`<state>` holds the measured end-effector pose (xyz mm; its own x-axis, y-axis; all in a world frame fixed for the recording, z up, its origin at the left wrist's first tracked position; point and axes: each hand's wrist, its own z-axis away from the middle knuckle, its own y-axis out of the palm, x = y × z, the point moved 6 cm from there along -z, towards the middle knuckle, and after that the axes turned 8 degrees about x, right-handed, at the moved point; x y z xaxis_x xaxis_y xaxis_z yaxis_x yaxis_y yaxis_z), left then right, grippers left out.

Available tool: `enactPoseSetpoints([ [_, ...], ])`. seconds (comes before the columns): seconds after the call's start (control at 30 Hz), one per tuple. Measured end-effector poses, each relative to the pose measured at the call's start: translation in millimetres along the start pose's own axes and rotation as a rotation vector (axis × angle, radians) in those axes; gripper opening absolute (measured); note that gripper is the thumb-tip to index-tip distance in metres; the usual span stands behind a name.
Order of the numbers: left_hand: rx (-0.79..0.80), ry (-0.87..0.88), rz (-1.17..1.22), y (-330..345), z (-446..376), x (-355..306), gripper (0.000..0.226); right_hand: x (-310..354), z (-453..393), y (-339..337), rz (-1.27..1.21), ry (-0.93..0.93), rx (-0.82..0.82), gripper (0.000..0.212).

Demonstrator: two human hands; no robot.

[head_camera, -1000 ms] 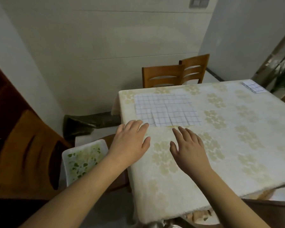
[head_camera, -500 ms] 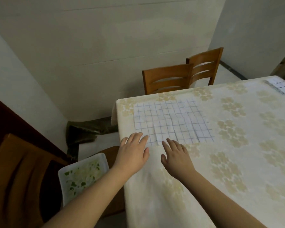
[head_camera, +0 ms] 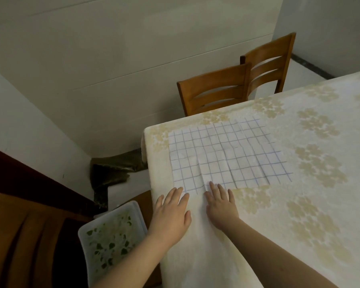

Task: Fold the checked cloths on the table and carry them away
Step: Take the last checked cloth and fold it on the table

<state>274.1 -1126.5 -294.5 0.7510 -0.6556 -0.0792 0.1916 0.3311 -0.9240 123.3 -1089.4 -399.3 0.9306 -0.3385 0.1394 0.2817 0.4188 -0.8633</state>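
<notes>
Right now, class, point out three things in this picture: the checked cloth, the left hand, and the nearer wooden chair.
checked cloth [head_camera: 227, 156]: head view, middle of the spread grid.
left hand [head_camera: 170, 213]: head view, back of the hand.
nearer wooden chair [head_camera: 214, 90]: head view, middle slat of its backrest.

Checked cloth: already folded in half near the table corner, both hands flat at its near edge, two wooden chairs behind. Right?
Not quite. The head view shows the checked cloth spread open in a single creased layer, not folded in half. The rest holds: the left hand and right hand lie flat at its near edge, near the table corner, with two wooden chairs behind.
</notes>
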Motion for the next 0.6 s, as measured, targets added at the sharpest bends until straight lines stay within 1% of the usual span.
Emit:
enactPoseSetpoints([
  [0.13,0.023,0.003,0.005,10,6,10,0.056,6,-5,-1,0.055,-0.020,-0.033,0.056],
  [0.17,0.025,0.008,0.005,12,8,12,0.056,6,-3,-1,0.053,-0.020,-0.040,0.063],
  [0.23,0.029,0.022,0.012,18,16,18,0.056,9,8,6,0.061,-0.028,-0.035,0.086],
  [0.27,0.038,0.035,0.014,21,21,21,0.056,9,15,11,0.059,-0.021,-0.031,0.091],
  [0.3,0.053,0.055,0.016,24,25,24,0.056,7,23,19,0.045,-0.011,-0.005,0.089],
  [0.33,0.070,0.080,0.018,27,29,25,0.055,5,35,26,0.014,-0.008,0.016,0.082],
  [0.43,0.095,0.175,0.044,38,45,21,0.054,1,74,43,0.045,-0.035,-0.014,0.052],
  [0.47,0.110,0.217,0.050,42,52,19,0.055,2,89,50,0.074,-0.034,-0.022,0.048],
  [0.6,0.136,0.391,-0.002,66,86,11,0.062,7,157,76,0.116,-0.036,-0.041,0.048],
])
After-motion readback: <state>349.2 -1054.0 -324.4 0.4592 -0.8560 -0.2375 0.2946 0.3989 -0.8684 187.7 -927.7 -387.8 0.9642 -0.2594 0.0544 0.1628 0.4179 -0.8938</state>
